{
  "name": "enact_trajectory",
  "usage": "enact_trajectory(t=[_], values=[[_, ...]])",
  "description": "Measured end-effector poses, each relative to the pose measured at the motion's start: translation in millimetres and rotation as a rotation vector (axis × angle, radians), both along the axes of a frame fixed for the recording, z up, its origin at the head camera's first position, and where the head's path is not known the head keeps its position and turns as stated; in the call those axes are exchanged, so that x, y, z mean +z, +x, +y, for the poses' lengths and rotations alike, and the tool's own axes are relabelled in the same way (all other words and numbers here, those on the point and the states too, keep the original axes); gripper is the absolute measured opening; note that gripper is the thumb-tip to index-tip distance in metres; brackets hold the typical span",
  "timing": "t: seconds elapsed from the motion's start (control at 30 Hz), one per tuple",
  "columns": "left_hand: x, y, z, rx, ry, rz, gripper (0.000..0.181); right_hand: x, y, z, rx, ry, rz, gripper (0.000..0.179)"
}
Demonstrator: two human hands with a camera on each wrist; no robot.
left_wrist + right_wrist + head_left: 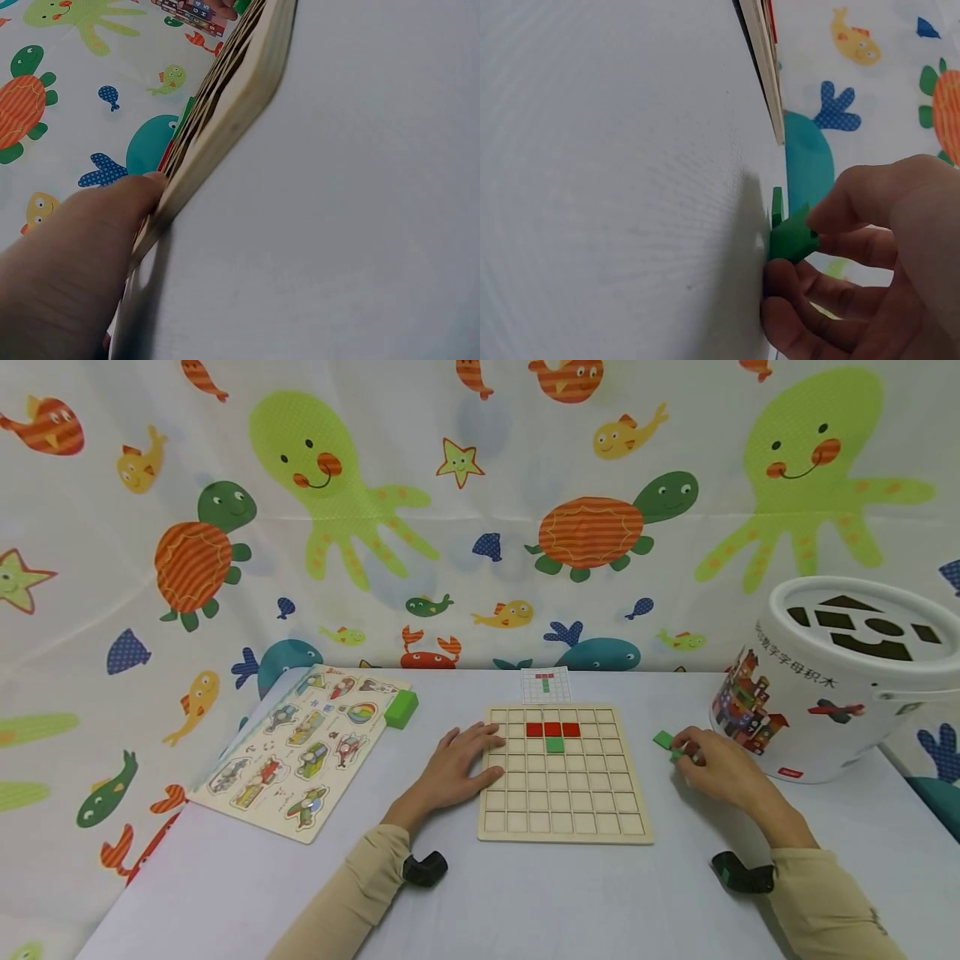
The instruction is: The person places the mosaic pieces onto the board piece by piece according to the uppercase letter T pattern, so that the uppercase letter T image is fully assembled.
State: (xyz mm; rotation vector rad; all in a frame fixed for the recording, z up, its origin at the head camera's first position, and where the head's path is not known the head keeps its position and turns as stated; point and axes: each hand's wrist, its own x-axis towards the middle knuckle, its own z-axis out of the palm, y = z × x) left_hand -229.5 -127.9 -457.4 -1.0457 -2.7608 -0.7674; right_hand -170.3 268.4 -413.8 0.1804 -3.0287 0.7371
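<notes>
A wooden grid board [566, 827] lies at the middle of the table. Three red square tiles [552, 729] sit in a row on it, with one green tile [555, 745] under the middle one. My left hand [459, 766] rests at the board's left edge, thumb and fingertips touching it; the left wrist view shows the thumb [90, 232] against the rim. To the board's right, my right hand [716, 766] pinches a green square tile [795, 238], tilted, between thumb and fingers. Another green tile [663, 739] lies flat on the table just beyond it.
A small pattern card [546, 686] lies behind the board. On the left are a picture puzzle board [303, 747] and a green block [401, 709]. A large white bucket [832, 710] with a slotted lid stands at the right. Behind the table hangs a printed cloth [480, 527].
</notes>
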Motion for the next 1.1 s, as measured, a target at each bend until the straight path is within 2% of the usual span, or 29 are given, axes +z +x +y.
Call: enact_trajectory(t=[0.27, 0.5, 0.7, 0.93, 1.1], values=[[2.5, -2.1, 0.0, -0.006, 0.005, 0.024, 0.043, 2.8, -2.0, 2.1, -0.006, 0.01, 0.041, 0.023], [-0.7, 0.3, -0.3, -0.005, -0.007, -0.004, 0.044, -0.7, -1.0, 0.6, 0.022, 0.021, 0.07, 0.017], [-4.1, -0.4, -1.6, -0.005, -0.006, 0.008, 0.044, -5.1, -2.3, -7.9, 0.059, -0.053, 0.129, 0.011], [-6.4, -1.0, -2.7, -0.011, 0.008, 0.004, 0.044, -3.9, -4.1, -21.8, 0.052, -0.15, 0.048, 0.014], [-5.6, -0.4, -2.9, -0.015, 0.02, 0.025, 0.043, -1.4, -6.2, -34.6, 0.067, -0.203, 0.057, 0.016]])
